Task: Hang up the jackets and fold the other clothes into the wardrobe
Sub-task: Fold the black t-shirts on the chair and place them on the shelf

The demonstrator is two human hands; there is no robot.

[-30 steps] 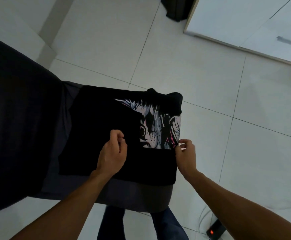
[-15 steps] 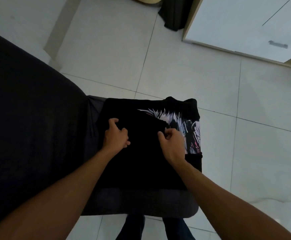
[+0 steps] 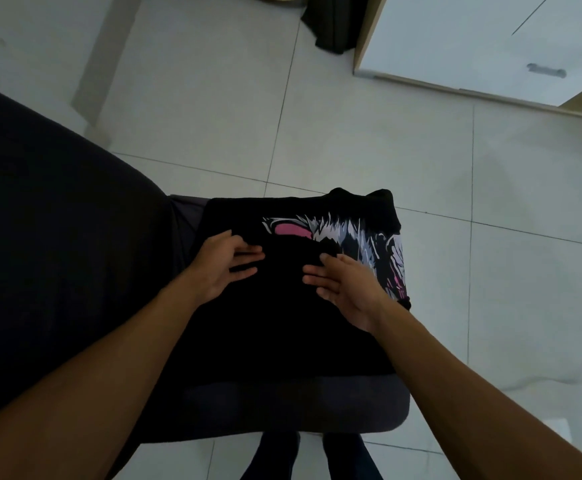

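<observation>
Far left: big dark fabric surface (image 3: 50, 237) fills that side, its edge running diagonally from the left border down toward the seat. No free room there.

Next, dark grey padded seat (image 3: 282, 407), rounded front-right corner, a strip of it bare in front of the shirt and a sliver at the back-left.

On the seat lies the black T-shirt (image 3: 282, 327), folded to a rough rectangle. Its right edge sits abt flush w/ the seat's right edge; collar end points away from me, near the seat's far edge. White, grey & pink print (image 3: 362, 237) shows along the far and right parts.

My left hand (image 3: 220, 265) rests flat on the shirt's left-centre, fingers straight, pointing right, thumb up toward the print. Grip slack, holding nothing.

My right hand (image 3: 348, 285) lies on the shirt right of centre, fingers straight, pointing left, tips close to the left fingertips but apart. Also slack, just pressing cloth.

Both forearms come in from the lower corners.

Beyond & right: pale tiled floor (image 3: 369, 140), wide open. Dark cloth (image 3: 331, 26) hangs at top, beside the white wardrobe (image 3: 473, 39) w/ a dark handle (image 3: 546, 71), top right, well apart from the seat. My legs (image 3: 303, 459) show below the seat's front edge.
</observation>
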